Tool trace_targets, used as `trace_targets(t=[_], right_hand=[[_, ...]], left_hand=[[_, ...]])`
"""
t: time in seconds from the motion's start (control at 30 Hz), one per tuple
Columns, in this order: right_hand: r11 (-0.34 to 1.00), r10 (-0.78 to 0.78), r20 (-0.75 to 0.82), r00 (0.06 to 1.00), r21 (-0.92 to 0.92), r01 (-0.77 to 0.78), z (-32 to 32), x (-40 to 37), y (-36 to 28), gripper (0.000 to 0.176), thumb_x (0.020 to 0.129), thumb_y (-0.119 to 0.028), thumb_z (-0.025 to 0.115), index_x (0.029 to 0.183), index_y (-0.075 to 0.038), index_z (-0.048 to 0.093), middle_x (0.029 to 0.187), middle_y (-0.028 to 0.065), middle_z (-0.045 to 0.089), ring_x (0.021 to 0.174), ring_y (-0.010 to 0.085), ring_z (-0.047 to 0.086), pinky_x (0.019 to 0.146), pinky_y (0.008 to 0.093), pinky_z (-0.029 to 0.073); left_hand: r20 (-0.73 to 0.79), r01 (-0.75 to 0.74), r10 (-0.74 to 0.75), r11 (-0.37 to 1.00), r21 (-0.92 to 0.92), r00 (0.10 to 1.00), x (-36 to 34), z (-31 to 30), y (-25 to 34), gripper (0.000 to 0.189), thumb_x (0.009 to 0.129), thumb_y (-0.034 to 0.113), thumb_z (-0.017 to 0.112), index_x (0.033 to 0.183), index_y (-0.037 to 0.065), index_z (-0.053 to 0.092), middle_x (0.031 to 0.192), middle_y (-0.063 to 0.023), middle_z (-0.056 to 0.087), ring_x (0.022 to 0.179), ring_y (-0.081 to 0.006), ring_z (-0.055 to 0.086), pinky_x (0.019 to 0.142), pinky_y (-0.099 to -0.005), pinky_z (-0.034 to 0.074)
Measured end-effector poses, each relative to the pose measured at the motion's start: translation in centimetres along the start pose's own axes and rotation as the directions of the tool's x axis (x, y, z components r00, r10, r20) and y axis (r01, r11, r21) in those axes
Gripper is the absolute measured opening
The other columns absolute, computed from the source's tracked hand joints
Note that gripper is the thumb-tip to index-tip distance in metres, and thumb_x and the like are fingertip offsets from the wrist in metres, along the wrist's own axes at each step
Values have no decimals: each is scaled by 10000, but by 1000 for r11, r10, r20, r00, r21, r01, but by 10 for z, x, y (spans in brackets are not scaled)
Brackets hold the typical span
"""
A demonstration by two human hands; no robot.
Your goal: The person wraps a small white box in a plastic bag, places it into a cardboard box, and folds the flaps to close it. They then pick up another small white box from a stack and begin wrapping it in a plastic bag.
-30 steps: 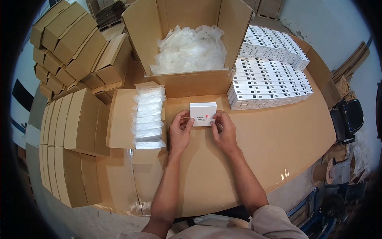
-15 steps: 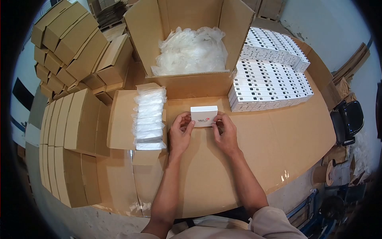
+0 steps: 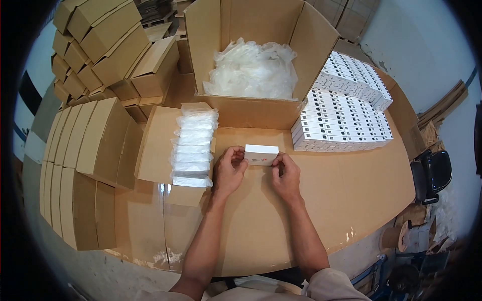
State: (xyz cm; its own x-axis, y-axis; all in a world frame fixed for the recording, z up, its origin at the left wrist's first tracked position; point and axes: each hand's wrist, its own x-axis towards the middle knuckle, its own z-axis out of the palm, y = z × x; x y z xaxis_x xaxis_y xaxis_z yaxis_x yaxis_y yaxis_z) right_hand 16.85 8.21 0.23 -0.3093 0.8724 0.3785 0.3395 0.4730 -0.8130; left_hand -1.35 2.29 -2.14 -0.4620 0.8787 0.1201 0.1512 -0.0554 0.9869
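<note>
Between my two hands is a small white box (image 3: 261, 154) with dark lettering and a red mark on the side facing me. My left hand (image 3: 231, 170) grips its left end, and my right hand (image 3: 286, 173) pinches its right end. To the left, an open cardboard carton (image 3: 154, 150) holds a row of white boxes in clear plastic bags (image 3: 193, 145). Behind the held box stands a large open carton (image 3: 256, 113) with a heap of clear plastic bags (image 3: 256, 67) in it.
Stacked white boxes (image 3: 341, 120) fill the table's back right. Brown cartons (image 3: 80, 150) are piled along the left side, with more cartons (image 3: 105, 45) behind them. A black chair (image 3: 432, 173) stands beyond the table's (image 3: 346, 200) right edge.
The camera view has shifted a little. The white box has tipped, so more of its top and less of its printed side shows. Both hands still hold it.
</note>
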Motion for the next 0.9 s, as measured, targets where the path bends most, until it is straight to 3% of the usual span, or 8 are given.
trace_targets(t=[0.17,0.27,0.37,0.47,0.57,0.67,0.77,0.9], right_hand=[[1000,-2,-8,1000,-26,2,0,-1,3,100,832,105,579,885,21,564,934,150,716,686,216,634,634,332,517],[1000,-14,-20,1000,-8,14,1,0,6,88,860,95,574,872,8,575,739,66,600,650,116,577,597,277,468],[1000,-16,-23,1000,-11,15,2,0,6,90,861,95,568,871,6,578,735,56,591,642,108,563,590,269,461],[999,-17,-5,1000,-31,17,1,-1,9,107,859,116,550,873,10,564,798,69,647,684,113,617,603,258,472],[999,10,-9,1000,47,-9,-1,0,17,141,850,150,509,902,23,540,962,112,705,803,139,687,655,263,523],[976,63,-54,997,211,-50,-2,3,27,177,811,140,512,954,49,560,1095,159,723,783,229,692,754,335,576],[978,92,-31,995,190,-84,-4,3,33,213,803,145,503,989,57,556,1135,160,711,832,243,700,814,335,584],[991,76,-28,997,111,-72,-4,5,23,234,796,148,499,1000,51,562,1110,158,708,852,243,693,793,339,575]], left_hand=[[4,2,-2,1000,7,1000,-2,-1,2,280,896,23,675,1169,24,615,1041,-100,696,989,-214,695,904,-344,549],[24,-1,-1,998,57,1000,-2,-3,6,283,897,21,670,1173,19,609,1064,-107,687,1008,-218,692,908,-347,551],[32,18,-19,999,31,999,-2,-3,10,268,897,18,667,1159,11,610,1068,-114,684,1017,-220,691,914,-350,552],[51,29,-32,998,59,998,-3,-3,12,360,880,22,687,1224,20,580,1109,-119,665,1028,-230,677,916,-353,550],[43,-34,32,999,39,999,-4,-2,8,535,853,31,715,1346,43,508,1209,-132,614,1069,-240,639,914,-361,547],[29,-36,34,996,78,999,-6,-3,10,692,831,47,739,1446,64,423,1293,-140,556,1100,-246,599,909,-369,542],[13,-56,55,994,91,998,-8,-1,16,722,820,45,734,1465,57,411,1313,-151,542,1115,-263,583,922,-383,527],[-58,-176,192,963,204,980,-11,1,26,695,817,30,683,1460,40,417,1294,-152,553,1120,-270,577,935,-387,507]])
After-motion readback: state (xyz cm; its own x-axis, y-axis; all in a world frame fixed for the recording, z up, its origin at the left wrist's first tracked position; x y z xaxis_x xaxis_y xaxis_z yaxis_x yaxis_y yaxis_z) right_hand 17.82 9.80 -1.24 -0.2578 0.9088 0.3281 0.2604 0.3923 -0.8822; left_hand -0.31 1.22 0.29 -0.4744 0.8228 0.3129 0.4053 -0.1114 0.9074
